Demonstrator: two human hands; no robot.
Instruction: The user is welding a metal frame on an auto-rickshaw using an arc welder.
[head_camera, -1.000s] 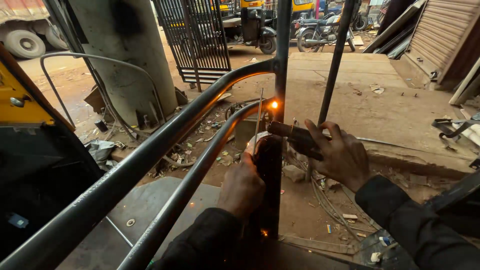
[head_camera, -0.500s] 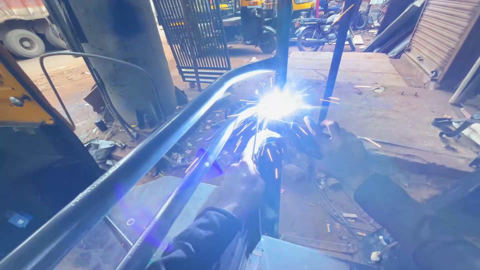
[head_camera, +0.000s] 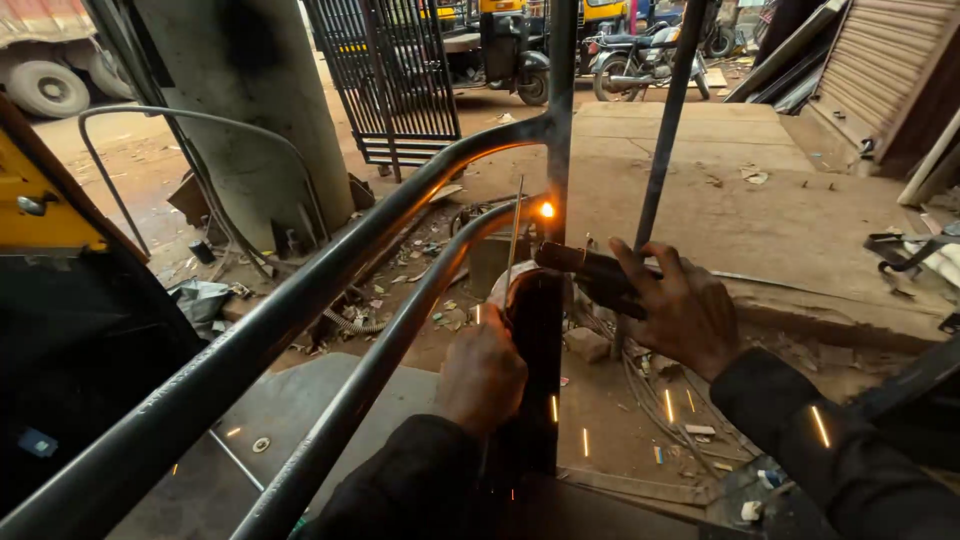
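Against the upright post (head_camera: 556, 120), the lower bent tube (head_camera: 400, 330) meets a glowing spot (head_camera: 546, 210): a tack looks laid, the seam seems unfinished. Right hand (head_camera: 685, 315) fingers wrap the electrode holder (head_camera: 590, 272); left hand (head_camera: 482, 372) curls on the post. The bright arc has died to sparks.

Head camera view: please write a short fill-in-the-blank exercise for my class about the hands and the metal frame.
1. The right hand grips a dark electrode ____.
2. The glowing spot sits where the lower curved tube meets the ____ post.
3. The left hand rests against the post, ____ the glowing spot.

Missing words: holder; upright; below
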